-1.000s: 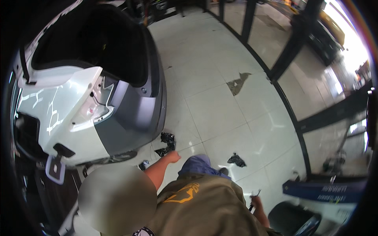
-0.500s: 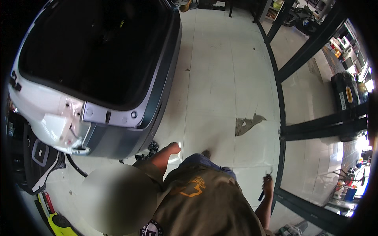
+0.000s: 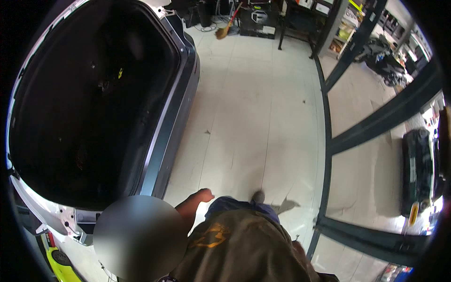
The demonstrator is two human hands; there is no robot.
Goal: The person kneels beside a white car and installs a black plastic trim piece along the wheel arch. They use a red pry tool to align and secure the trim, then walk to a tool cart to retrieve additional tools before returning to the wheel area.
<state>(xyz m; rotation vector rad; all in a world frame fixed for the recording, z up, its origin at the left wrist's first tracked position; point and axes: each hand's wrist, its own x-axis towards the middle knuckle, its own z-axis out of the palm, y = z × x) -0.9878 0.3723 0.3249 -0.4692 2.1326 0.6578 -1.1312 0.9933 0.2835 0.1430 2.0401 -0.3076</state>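
Though near the car (image 3: 181, 122), left hand (image 3: 203, 194) apart, over tiles (image 3: 239, 117).

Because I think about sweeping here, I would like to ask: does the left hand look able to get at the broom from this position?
Probably not: the broom is at the far end of the tiled floor, apparently well beyond the left hand. Distance is the obstacle.

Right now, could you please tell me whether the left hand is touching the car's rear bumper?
No, pale tiled floor shows between the left hand and the car's rear bumper.
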